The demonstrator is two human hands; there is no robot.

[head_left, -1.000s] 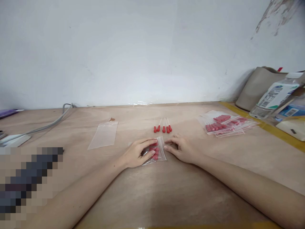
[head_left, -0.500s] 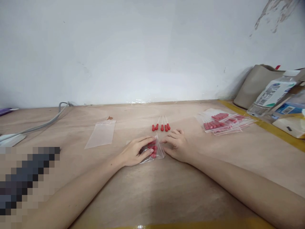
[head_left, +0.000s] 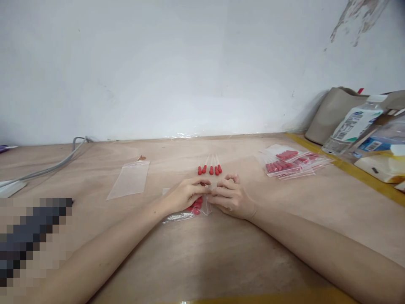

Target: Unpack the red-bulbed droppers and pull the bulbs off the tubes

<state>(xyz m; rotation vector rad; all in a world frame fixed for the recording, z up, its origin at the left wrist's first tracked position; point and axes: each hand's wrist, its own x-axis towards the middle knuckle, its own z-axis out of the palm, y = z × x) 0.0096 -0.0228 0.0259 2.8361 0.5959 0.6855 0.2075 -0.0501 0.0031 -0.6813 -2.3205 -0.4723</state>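
A clear zip bag [head_left: 181, 216] with red-bulbed droppers [head_left: 196, 207] inside lies on the table in front of me. My left hand [head_left: 185, 194] lies over the bag, thumb and fingers closed on its edge near the mouth. Close against it, my right hand [head_left: 234, 198] has its fingertips pinched at the same edge. The two hands' fingertips nearly meet and hide part of the bag's mouth. Just beyond them, several loose droppers [head_left: 211, 170] with red bulbs and thin clear stems lie in a row, bulbs towards me.
A flat zip bag [head_left: 129, 181] lies at the left, near a grey cable [head_left: 60, 164]. On the right is a pile of filled bags [head_left: 294, 162]. Behind it stand a tilted water bottle [head_left: 354, 124] and a beige holder [head_left: 325, 114]. A pixelated dark object [head_left: 31, 236] is at lower left.
My right hand has moved in to the bag's mouth and its fingers have closed there. My left fingers have shifted towards that edge. The view has turned slightly.
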